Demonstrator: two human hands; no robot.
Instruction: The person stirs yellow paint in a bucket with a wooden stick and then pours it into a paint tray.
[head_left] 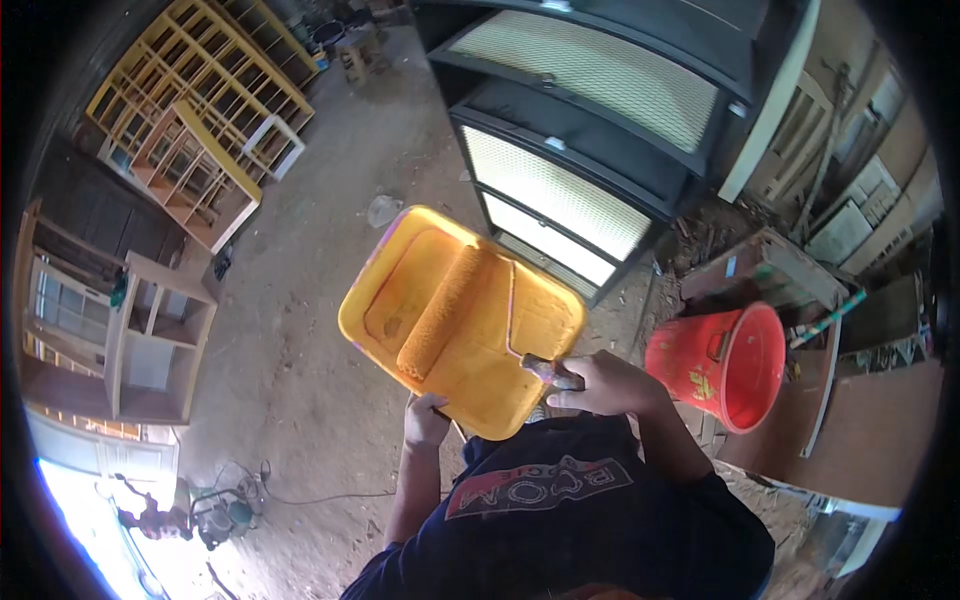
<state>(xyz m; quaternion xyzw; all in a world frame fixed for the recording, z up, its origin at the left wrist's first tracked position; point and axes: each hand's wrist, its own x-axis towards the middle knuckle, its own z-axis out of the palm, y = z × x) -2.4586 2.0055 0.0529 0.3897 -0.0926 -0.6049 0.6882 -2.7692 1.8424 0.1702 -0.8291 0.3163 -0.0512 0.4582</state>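
Note:
In front of my body is a yellow paint tray point(390, 340), tilted, with orange-yellow paint smeared over its inside. My left hand point(426, 420) grips the tray's near left edge, the thumb over the rim. A paint roller point(440, 312) with a long orange-coated sleeve lies across the tray. Its thin wire frame runs right to a paint-stained handle. My right hand point(598, 383) is closed around that handle at the tray's right edge. The fingers under the tray are hidden.
A dark cabinet with mesh panels point(560, 190) stands just ahead. To the right, a red bucket point(715, 365) lies on its side near boards. Wooden frames point(200, 90) and a shelf unit point(160, 340) stand left. A machine with a cord point(215, 515) sits lower left.

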